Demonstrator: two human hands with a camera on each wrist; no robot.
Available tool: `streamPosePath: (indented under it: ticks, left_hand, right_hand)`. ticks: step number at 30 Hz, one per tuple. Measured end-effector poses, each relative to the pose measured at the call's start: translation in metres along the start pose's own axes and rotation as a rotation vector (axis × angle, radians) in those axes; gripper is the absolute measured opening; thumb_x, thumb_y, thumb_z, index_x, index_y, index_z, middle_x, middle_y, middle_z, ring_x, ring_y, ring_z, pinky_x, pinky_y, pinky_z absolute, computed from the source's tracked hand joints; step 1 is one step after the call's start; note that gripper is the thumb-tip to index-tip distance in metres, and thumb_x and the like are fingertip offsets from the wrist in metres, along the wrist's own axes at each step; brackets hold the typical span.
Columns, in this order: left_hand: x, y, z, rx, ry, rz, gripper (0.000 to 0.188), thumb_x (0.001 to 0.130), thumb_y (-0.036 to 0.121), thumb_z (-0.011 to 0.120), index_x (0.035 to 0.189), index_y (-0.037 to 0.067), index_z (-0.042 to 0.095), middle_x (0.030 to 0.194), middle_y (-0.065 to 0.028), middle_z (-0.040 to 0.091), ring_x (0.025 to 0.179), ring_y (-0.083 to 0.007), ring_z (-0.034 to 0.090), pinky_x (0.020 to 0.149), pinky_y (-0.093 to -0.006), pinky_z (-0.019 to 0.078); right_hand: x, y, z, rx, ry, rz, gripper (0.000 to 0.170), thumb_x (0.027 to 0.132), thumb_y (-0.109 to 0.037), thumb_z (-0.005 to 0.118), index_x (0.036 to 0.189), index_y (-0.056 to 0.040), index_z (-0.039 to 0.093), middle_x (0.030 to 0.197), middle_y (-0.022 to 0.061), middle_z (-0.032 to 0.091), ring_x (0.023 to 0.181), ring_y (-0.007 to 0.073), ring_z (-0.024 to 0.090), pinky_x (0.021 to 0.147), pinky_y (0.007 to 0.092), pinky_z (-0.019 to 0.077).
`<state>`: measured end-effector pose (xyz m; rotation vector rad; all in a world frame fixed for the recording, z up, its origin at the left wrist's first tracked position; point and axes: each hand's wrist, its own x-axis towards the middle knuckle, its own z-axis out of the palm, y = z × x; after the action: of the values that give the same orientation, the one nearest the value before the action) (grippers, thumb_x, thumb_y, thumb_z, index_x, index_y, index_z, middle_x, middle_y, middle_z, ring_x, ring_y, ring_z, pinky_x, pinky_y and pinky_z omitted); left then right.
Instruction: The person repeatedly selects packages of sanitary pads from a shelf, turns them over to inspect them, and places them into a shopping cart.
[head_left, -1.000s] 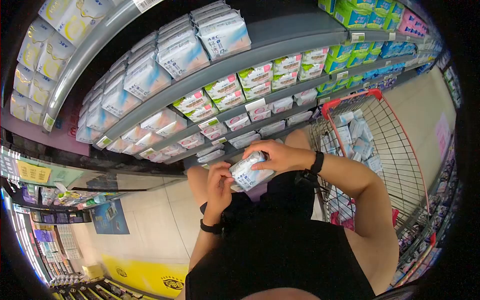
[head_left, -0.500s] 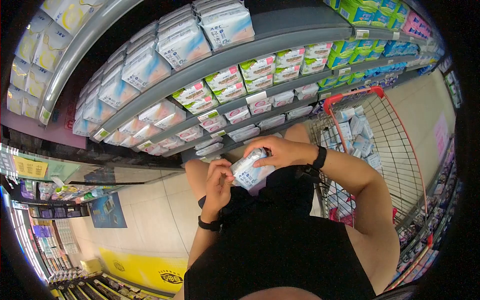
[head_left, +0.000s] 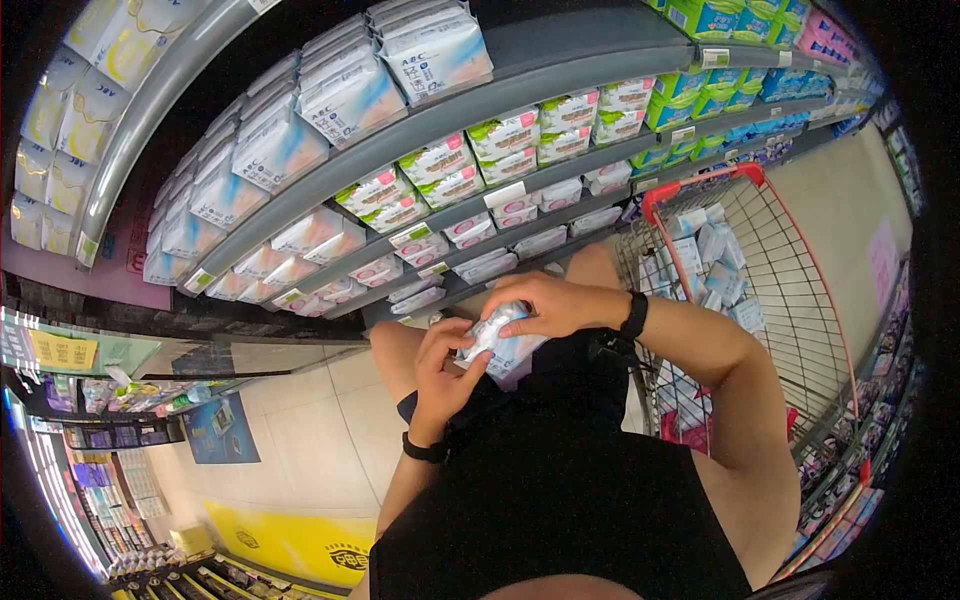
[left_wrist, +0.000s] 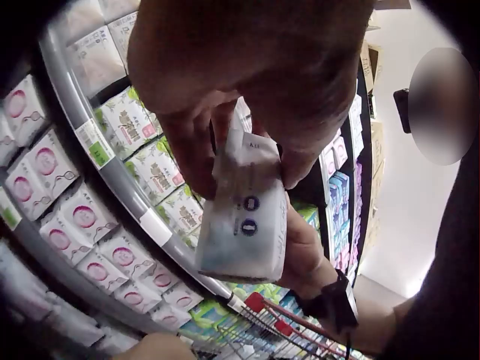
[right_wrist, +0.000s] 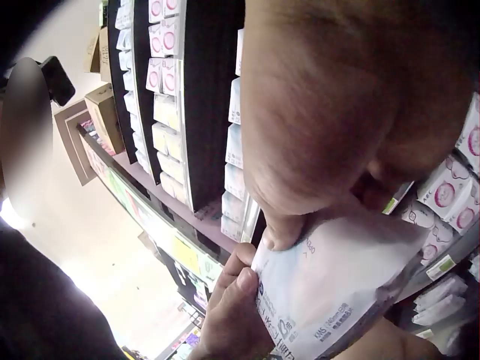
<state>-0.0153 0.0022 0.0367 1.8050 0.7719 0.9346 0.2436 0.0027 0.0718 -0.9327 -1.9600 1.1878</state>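
A small white pack of sanitary pads [head_left: 514, 352] with pale blue and pink print is held over the person's lap in the head view. The right hand [head_left: 555, 305] grips its right part from above, thumb across the front. The left hand [head_left: 445, 365] pinches the left end between thumb and fingers. In the left wrist view, the pack [left_wrist: 244, 229] shows a narrow side with round dark symbols, and its crimped end goes up between the left fingers. In the right wrist view, the broad printed face of the pack [right_wrist: 337, 277] is visible below the right hand.
Shelves in front carry rows of similar white packs [head_left: 345, 95] and green-and-white packs [head_left: 435, 160]. A wire shopping cart with a red handle [head_left: 700, 185] stands at the right, with several packs [head_left: 720, 260] inside. Tiled floor [head_left: 300, 430] lies to the left.
The left thumb has come onto the pack's front and the left fingers have closed on its end. The pack has tilted, so its printed front shows less. The right hand keeps its grip.
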Motion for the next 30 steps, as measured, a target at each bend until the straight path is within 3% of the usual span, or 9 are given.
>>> streamPosePath:
  ticks: [3,9,15,22,30]
  left_hand:
    - [-0.001,-0.005,0.002,0.008,0.066,0.058,0.025,0.079,0.0,0.082,0.097,0.0,0.064,0.118,-0.0161,0.063,0.103,-0.0228,0.064,0.085,-0.0312,0.0513]
    - [-0.005,-0.004,0.002,-0.144,0.128,-0.011,0.018,0.084,-0.002,0.078,0.094,-0.001,0.063,0.121,-0.0156,0.06,0.106,-0.0204,0.063,0.087,-0.0299,0.0519]
    - [-0.014,-0.012,-0.001,-0.258,0.166,-0.134,0.015,0.087,-0.001,0.075,0.09,-0.001,0.061,0.12,-0.0154,0.06,0.107,-0.0198,0.062,0.086,-0.0297,0.052]
    - [-0.012,-0.007,-0.005,-0.191,0.165,-0.08,0.013,0.088,-0.001,0.075,0.088,0.0,0.062,0.119,-0.015,0.062,0.105,-0.0197,0.062,0.09,-0.0311,0.0511]
    - [-0.021,-0.016,-0.001,-0.25,0.149,-0.163,0.012,0.092,0.002,0.071,0.094,0.0,0.059,0.12,-0.0194,0.065,0.108,-0.0222,0.064,0.093,-0.0332,0.05]
  right_hand:
    - [0.001,0.001,-0.001,0.032,-0.01,0.013,0.033,0.088,-0.019,0.074,0.116,-0.0029,0.067,0.112,0.015,0.067,0.103,0.0281,0.065,0.086,0.0376,0.0515]
    - [0.001,0.011,0.006,0.107,0.019,0.005,0.041,0.091,-0.017,0.073,0.129,-0.006,0.061,0.112,0.0112,0.067,0.097,0.0185,0.063,0.082,0.0334,0.0515]
    - [-0.003,0.001,0.003,0.28,-0.048,0.167,0.053,0.092,-0.015,0.073,0.14,-0.0081,0.054,0.114,0.0083,0.065,0.093,0.0132,0.057,0.082,0.0308,0.0494]
    - [-0.002,0.018,0.011,0.201,-0.08,0.083,0.032,0.093,-0.013,0.07,0.124,-0.0057,0.067,0.109,0.0086,0.065,0.097,0.0174,0.059,0.083,0.0334,0.0495]
    - [-0.002,0.023,0.013,0.092,-0.059,0.036,0.031,0.095,-0.015,0.067,0.125,-0.0058,0.066,0.108,0.0102,0.067,0.093,0.0165,0.061,0.08,0.0315,0.05]
